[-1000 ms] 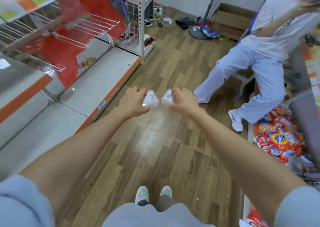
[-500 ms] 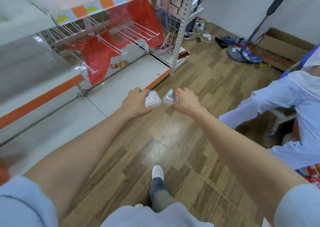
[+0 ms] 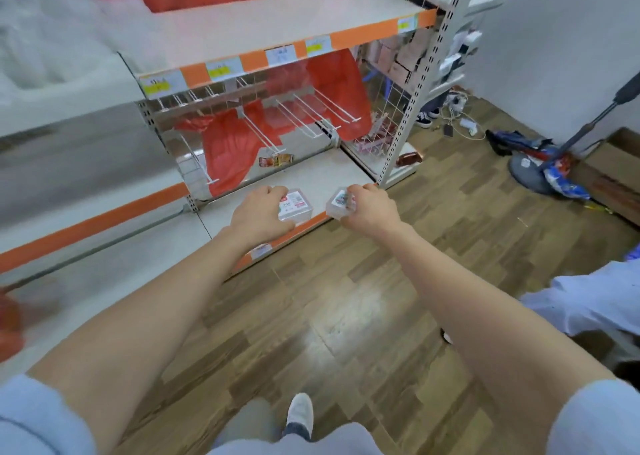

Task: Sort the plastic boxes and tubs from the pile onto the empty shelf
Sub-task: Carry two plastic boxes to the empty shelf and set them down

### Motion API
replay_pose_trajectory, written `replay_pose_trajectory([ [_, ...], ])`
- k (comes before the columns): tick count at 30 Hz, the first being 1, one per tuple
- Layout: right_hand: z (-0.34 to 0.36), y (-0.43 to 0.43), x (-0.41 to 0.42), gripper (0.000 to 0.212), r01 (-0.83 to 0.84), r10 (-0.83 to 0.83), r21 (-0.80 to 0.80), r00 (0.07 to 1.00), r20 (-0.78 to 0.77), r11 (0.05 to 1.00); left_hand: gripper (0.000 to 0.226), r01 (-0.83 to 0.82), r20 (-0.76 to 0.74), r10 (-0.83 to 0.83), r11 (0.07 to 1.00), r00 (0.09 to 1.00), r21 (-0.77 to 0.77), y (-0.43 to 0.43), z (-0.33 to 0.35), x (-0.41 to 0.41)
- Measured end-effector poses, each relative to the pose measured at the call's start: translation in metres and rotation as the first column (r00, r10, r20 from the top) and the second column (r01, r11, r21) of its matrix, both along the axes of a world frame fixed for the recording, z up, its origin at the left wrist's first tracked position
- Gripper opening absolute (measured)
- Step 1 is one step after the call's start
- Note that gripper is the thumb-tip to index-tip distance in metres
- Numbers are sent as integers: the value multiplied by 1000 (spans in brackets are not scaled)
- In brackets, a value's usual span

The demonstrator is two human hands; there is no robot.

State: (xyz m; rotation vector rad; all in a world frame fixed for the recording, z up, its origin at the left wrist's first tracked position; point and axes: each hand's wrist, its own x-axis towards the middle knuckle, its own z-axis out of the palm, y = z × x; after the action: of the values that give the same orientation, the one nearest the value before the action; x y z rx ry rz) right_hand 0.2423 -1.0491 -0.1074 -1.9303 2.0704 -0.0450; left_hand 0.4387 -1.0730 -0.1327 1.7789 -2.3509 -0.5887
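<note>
My left hand (image 3: 258,212) grips a small clear plastic box (image 3: 297,205) with a red and white label. A second clear plastic box (image 3: 340,203) with a printed label sits in the grip of my right hand (image 3: 370,206). Both hands are held out side by side, over the orange front edge of the white bottom shelf (image 3: 322,180). That shelf is bare except for a small snack packet (image 3: 275,160) at its back. Above it runs an upper white shelf (image 3: 277,28) with orange edge and price tags.
Wire hooks (image 3: 304,115) and red sheeting (image 3: 228,146) hang under the upper shelf. A wire rack with goods (image 3: 384,132) stands to the right. A fan base (image 3: 530,174), cables and a cardboard box (image 3: 620,167) lie on the wooden floor. Another person's sleeve (image 3: 595,302) is at right.
I have turned left and stepped toward the shelving. The shelves now fill the view ahead, and both hands with their boxes are over the bottom shelf's edge. The other person has slid out to the right.
</note>
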Motion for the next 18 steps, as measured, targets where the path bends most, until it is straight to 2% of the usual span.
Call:
replay_pose_trajectory([
  [5,4,-33,-9,47,-54,54,-5,998,-37,999,62,-34,24,35,999,999,-28,-29,11,-6],
  [18,24,-160,-23,50,-4,4,-47,1000,-3,999,63,12,-38,-17,992,999,-125,-165,34,-27],
])
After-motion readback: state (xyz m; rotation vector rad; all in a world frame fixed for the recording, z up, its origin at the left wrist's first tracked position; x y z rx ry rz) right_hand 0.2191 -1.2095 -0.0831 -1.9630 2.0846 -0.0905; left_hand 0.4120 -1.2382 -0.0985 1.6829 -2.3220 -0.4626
